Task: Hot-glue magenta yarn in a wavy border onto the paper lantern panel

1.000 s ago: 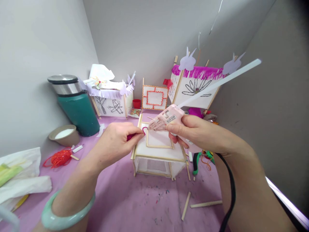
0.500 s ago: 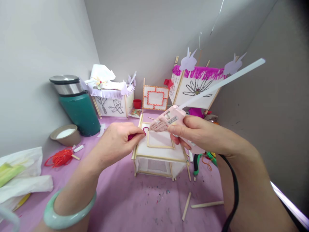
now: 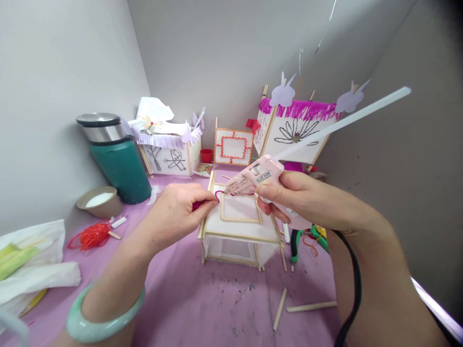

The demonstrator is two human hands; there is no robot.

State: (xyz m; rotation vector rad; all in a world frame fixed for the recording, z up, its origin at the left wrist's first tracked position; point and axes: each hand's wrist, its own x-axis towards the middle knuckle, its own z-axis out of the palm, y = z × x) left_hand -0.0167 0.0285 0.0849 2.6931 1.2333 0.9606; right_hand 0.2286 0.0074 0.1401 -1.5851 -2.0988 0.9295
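My right hand (image 3: 296, 195) is wrapped round a pale pink glue gun (image 3: 269, 176); a long white glue stick (image 3: 347, 120) juts from its back toward the upper right. The gun's nozzle end is over the back of a small wood-framed white box (image 3: 213, 226). On the box top lies a rectangle of thin sticks (image 3: 241, 221). My left hand (image 3: 184, 207), at the box's left side, pinches a dark magenta cord (image 3: 218, 192), which curls out onto the back of that rectangle. Where the nozzle meets the cord is hard to make out.
Behind stand two decorated paper lanterns (image 3: 173, 159) (image 3: 300, 140) and a red-trimmed panel (image 3: 233, 147). At left are a green bottle (image 3: 121, 166), a bowl (image 3: 99, 201) and red string (image 3: 92, 236). Loose sticks (image 3: 280, 308) and green-handled pliers (image 3: 295, 246) lie right.
My right hand has shifted slightly to the right with the glue gun, and the glue stick with it. My left hand stays almost still, pinching the cord.
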